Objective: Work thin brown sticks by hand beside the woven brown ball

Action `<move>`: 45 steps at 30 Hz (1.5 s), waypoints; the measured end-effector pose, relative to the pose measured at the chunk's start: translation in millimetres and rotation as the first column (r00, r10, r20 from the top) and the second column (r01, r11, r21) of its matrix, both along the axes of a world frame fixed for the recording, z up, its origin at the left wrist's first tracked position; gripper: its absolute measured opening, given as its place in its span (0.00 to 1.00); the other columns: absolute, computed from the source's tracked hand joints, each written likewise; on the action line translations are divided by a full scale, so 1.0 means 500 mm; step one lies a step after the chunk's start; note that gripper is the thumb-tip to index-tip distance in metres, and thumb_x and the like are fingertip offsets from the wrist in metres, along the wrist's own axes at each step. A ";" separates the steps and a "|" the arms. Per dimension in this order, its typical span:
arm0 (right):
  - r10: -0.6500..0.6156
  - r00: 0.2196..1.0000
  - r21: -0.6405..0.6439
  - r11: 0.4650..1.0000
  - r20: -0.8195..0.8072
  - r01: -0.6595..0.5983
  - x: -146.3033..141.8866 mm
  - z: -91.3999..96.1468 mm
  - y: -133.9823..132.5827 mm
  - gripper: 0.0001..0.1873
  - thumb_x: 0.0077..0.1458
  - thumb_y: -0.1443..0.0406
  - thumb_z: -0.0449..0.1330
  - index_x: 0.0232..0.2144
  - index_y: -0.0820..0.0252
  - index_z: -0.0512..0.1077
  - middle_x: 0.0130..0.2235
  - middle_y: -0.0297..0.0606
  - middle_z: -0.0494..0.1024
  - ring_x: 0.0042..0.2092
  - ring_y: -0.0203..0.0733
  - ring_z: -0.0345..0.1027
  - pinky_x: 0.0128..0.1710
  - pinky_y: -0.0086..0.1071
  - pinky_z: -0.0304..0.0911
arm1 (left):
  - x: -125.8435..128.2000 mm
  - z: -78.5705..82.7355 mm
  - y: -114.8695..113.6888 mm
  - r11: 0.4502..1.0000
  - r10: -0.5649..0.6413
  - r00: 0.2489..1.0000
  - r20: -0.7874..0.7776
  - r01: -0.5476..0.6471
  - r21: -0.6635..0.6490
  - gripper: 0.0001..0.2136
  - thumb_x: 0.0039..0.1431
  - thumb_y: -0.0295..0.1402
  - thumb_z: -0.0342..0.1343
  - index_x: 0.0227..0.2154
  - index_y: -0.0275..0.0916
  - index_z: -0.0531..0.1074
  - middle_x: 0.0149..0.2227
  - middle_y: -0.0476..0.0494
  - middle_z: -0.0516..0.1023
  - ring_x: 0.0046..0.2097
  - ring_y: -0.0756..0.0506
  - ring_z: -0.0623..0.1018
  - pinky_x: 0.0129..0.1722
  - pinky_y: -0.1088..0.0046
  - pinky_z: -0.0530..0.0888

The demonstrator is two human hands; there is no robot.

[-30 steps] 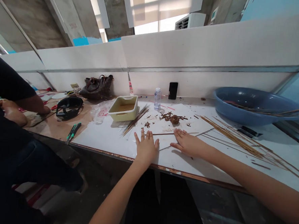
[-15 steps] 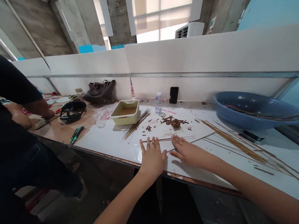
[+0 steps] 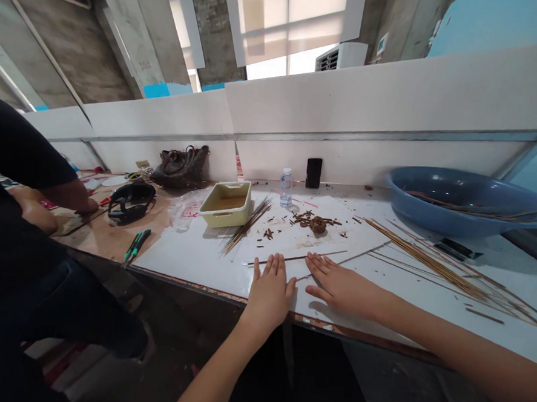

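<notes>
My left hand (image 3: 269,293) lies palm down near the table's front edge, fingers stretched out, its fingertips at a thin dark brown stick (image 3: 294,259). My right hand (image 3: 343,284) is flat as well, fingers extended, its fingertips on or against the same stick further right. Neither hand grips anything. Beyond them sits a brown dough-like lump (image 3: 318,224), with short brown pieces (image 3: 301,217) scattered around it. A bundle of thin sticks (image 3: 250,225) leans by a pale yellow tub (image 3: 224,213) holding brownish material.
More thin sticks (image 3: 428,259) lie at right, below a blue basin (image 3: 458,219). A clear bottle (image 3: 286,189) and a phone (image 3: 314,173) stand at the back. Green-and-black cutters (image 3: 137,244), a black headset (image 3: 130,203) and a handbag (image 3: 179,166) are left, beside another person (image 3: 17,210).
Both hands have slid slightly toward me, and the thin brown stick has come nearer the table's front edge with them. The fingers stay flat.
</notes>
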State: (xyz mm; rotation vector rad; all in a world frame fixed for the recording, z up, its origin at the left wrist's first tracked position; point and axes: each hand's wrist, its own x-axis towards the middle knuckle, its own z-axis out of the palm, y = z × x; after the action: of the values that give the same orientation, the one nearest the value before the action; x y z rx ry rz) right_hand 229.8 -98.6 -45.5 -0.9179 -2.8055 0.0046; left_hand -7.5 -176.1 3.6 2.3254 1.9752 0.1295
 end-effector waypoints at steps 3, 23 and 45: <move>-0.020 0.999 -0.022 1.000 0.025 0.020 -0.013 0.018 -0.001 0.42 0.78 0.46 0.50 0.76 0.75 0.62 0.74 0.68 0.64 0.75 0.68 0.62 0.71 0.60 0.65 | -0.009 0.005 0.008 1.000 0.031 0.999 -0.022 -0.031 0.000 0.31 0.82 0.41 0.38 0.77 0.26 0.57 0.79 0.29 0.57 0.81 0.35 0.56 0.81 0.40 0.43; -0.141 0.988 -0.186 0.971 0.061 0.150 -0.136 0.077 0.020 0.37 0.80 0.53 0.44 0.76 0.77 0.60 0.76 0.67 0.57 0.79 0.63 0.51 0.78 0.60 0.51 | 0.019 -0.006 0.068 1.000 0.012 0.999 -0.035 -0.012 0.004 0.31 0.77 0.35 0.42 0.78 0.27 0.58 0.79 0.31 0.58 0.81 0.36 0.56 0.81 0.46 0.46; -0.073 0.997 -0.009 0.997 -0.001 0.073 -0.073 0.002 -0.001 0.41 0.79 0.48 0.48 0.78 0.73 0.58 0.76 0.67 0.60 0.78 0.65 0.56 0.75 0.60 0.59 | 0.007 -0.024 0.018 0.996 -0.006 0.999 -0.034 0.008 0.083 0.29 0.80 0.35 0.37 0.77 0.28 0.60 0.77 0.32 0.63 0.79 0.38 0.61 0.81 0.48 0.50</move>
State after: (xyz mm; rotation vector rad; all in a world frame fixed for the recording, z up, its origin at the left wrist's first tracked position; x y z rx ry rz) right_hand 193.5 -98.9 -44.6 -1.0209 -2.7708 0.0074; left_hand -3.8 -166.9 -8.5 2.4007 2.0148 0.1769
